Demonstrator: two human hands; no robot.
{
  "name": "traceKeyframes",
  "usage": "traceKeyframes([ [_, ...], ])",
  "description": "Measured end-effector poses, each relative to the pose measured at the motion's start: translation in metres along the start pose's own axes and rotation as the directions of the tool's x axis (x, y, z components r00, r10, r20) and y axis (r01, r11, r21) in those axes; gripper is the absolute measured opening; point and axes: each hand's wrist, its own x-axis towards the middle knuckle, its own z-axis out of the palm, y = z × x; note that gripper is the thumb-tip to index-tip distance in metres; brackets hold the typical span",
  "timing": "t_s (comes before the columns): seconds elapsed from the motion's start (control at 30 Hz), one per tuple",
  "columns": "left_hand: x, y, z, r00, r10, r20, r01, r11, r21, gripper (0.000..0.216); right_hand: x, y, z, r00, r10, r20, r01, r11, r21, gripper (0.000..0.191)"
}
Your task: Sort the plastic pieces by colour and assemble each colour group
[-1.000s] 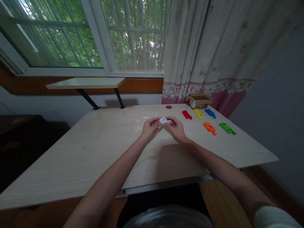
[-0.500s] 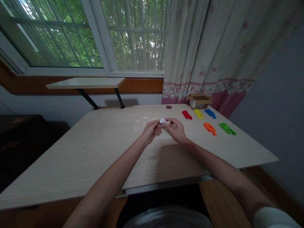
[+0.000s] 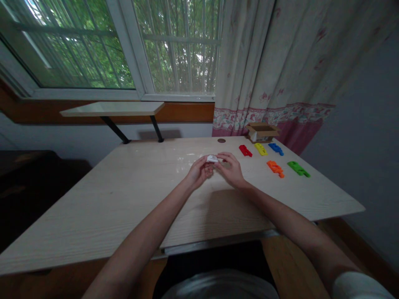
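Both of my hands meet above the middle of the pale wooden table [image 3: 124, 195]. A small white piece [image 3: 212, 158] is pinched between them: my left hand [image 3: 198, 172] grips it from the left, my right hand [image 3: 230, 168] from the right. The fingers of both hands are curled round it, and most of the piece is hidden. To the right of my hands lie a red piece [image 3: 245, 150], a yellow piece [image 3: 261, 148], a blue piece [image 3: 276, 148], an orange piece [image 3: 275, 167] and a green piece [image 3: 298, 168].
A small open cardboard box [image 3: 262, 131] stands at the table's far right edge by the curtain [image 3: 280, 62]. A dark round spot [image 3: 221, 140] marks the table's far edge. A narrow shelf [image 3: 112, 109] juts out under the window.
My hands have turned the white piece slightly between the fingers and drawn a little closer together. The coloured pieces have not moved.
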Motion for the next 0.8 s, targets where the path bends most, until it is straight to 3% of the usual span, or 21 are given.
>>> traceKeyframes([
  [0.33, -0.003, -0.006, 0.004, 0.999, -0.041, -0.037, 0.041, 0.999, 0.0, 0.012, 0.002, 0.002, 0.001, 0.985, 0.162, -0.059, -0.147, 0.968, 0.201, 0.015],
  [0.6, -0.004, -0.007, 0.006, 0.999, -0.025, -0.027, 0.025, 0.999, 0.026, 0.016, 0.001, 0.01, 0.008, 0.942, 0.333, -0.036, -0.301, 0.89, 0.341, 0.035],
  [0.8, -0.003, -0.006, 0.005, 0.996, 0.031, -0.089, -0.028, 0.999, 0.038, 0.019, 0.001, 0.011, 0.008, 0.942, 0.333, -0.047, -0.303, 0.902, 0.309, 0.041],
])
